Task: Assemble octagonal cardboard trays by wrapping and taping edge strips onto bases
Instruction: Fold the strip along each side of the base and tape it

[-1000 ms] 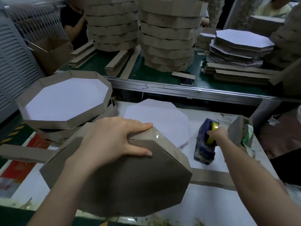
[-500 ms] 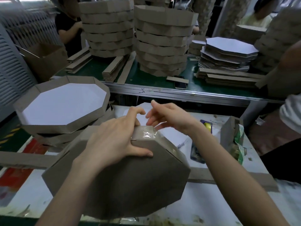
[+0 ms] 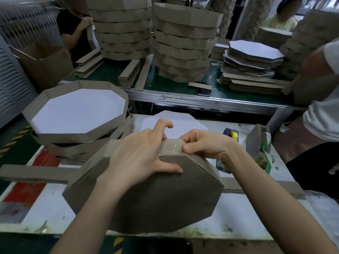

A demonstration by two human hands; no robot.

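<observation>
Showing its matte brown underside, the octagonal tray (image 3: 165,198) is gripped by the left hand (image 3: 139,158); its glossy taped twelve-o'clock strip (image 3: 172,147) is pinched by the right hand (image 3: 205,145).

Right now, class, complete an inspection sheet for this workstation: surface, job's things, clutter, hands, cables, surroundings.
Surface: white worktable, stained.
Job's things: brown octagonal cardboard tray, underside up, clear tape on its rim; white octagonal base sheet beyond it; blue and yellow tape dispenser at right; long brown cardboard strip at left.
Clutter: small cardboard box holding green packaging, right.
Hands: left hand grips the tray, thumb on its underside; right hand pinches the taped rim.
Cables: nothing seen.
Surroundings: stack of finished trays at left; green bench behind with tall tray stacks, white-faced base piles, dark phone; other people.
</observation>
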